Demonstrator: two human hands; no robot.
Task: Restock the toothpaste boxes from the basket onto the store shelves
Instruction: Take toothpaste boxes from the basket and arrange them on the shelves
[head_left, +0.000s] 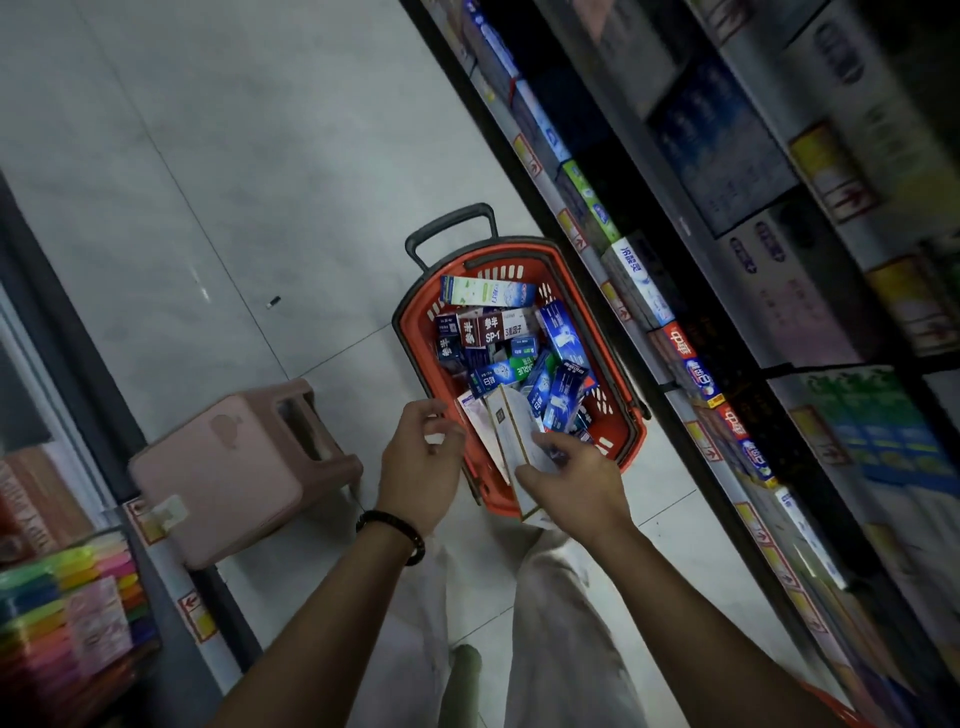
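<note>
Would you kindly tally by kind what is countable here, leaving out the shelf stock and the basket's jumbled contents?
Red shopping basket: 1
Pink plastic stool: 1
Hands: 2, left hand and right hand
White toothpaste box gripped by the right hand: 1
Bead bracelet: 1
Total: 6

Open tile floor (234, 182) stretches up the aisle. An orange basket (413, 343) heaped with toothpaste boxes (563, 338) stands just beside the stocked shelves (675, 400), while a pink stool (223, 467) blocks the aisle's left side.
</note>
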